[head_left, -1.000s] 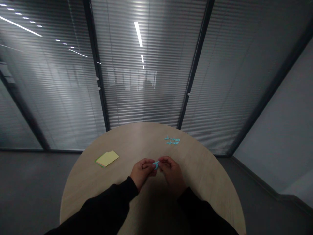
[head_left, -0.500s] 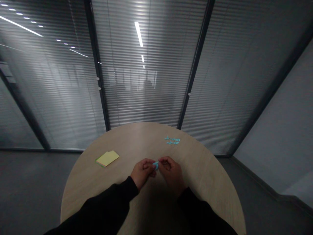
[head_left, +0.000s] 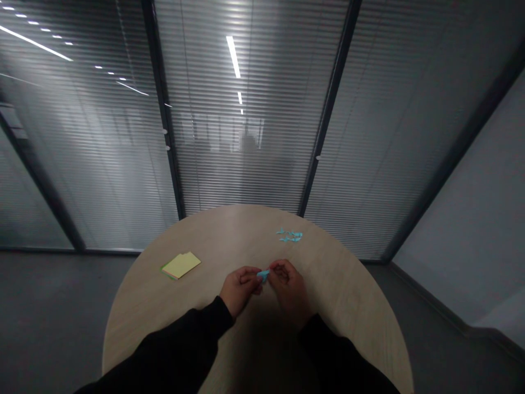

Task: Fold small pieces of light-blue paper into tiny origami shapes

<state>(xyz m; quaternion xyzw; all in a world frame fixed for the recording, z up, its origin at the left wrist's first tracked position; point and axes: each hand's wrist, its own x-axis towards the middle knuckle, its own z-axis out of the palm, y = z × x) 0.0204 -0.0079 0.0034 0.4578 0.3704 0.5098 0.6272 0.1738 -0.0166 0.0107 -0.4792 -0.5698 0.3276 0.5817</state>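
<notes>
Between my fingertips, over the near middle of the table, is a small piece of blue paper [head_left: 263, 274]. My left hand [head_left: 241, 287] pinches it from the left, thumb against the fingers. From the other side my right hand [head_left: 290, 290] is closed at the paper's right edge, fingers curled. Part of the paper is hidden by the fingers. Beyond my right hand lie several small torn-looking blue paper scraps [head_left: 293, 236]. To the left of my left hand rests a stack of sticky notes [head_left: 181, 265], yellow on top with green and pinkish edges below.
The round wooden table [head_left: 139, 317] fills the lower middle of the view. Behind its far edge stand glass partitions with blinds [head_left: 246, 175] and dark frames. A plain wall [head_left: 484, 230] rises on the right; dark floor surrounds the table.
My right fingers have shifted slightly up and away from my left hand, and more of the blue paper shows between them. The scraps and the note stack have not moved.
</notes>
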